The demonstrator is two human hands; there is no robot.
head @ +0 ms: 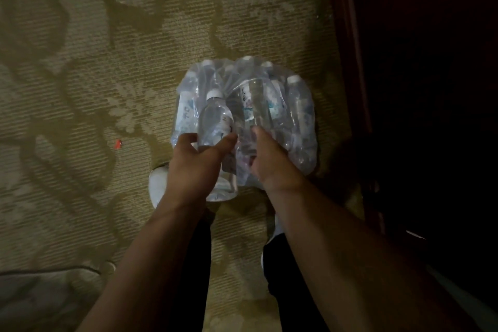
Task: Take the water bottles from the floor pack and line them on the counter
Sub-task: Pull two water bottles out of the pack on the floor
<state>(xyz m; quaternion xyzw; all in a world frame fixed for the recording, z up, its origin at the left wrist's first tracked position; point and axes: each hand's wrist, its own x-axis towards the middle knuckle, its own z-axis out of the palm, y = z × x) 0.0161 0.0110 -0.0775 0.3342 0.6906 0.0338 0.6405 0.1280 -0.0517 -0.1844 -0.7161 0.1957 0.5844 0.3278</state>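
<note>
Several bottles in the clear crinkled plastic pack (269, 105) blur together, their labels unreadable. On the patterned carpet (107, 62), the left hand (196, 167) curls around one white-capped bottle (215, 121) at the pack's torn edge; the right hand (269, 159) pinches the wrap. A dark wooden edge (347, 62) fades rightward, a red scrap (117, 144) lies left.

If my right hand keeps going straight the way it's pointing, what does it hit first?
Your right hand already rests on the plastic-wrapped pack; straight on, it would likely press into the wrapped bottle just ahead, though depth is unclear.
</note>
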